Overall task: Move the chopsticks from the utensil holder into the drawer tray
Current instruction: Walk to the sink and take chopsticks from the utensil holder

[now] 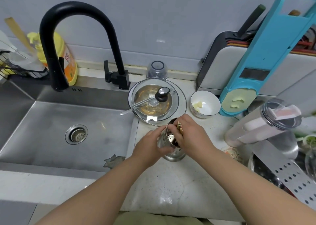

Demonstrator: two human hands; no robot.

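A perforated steel utensil holder (168,140) stands on the white counter just right of the sink. My left hand (150,145) wraps around its left side and grips it. My right hand (189,134) reaches into the holder's mouth from the right, fingers closed around a bundle of pale wooden chopsticks (179,127) whose tips stick up out of the rim. The lower ends of the chopsticks are hidden inside the holder. No drawer or tray is in view.
A steel sink (59,130) with a black faucet (82,42) fills the left. Behind the holder sit a glass-lidded pan (154,101) and a white bowl (205,104). A teal slicer (253,60), a clear tumbler (263,124) and a perforated steel rack (289,175) crowd the right.
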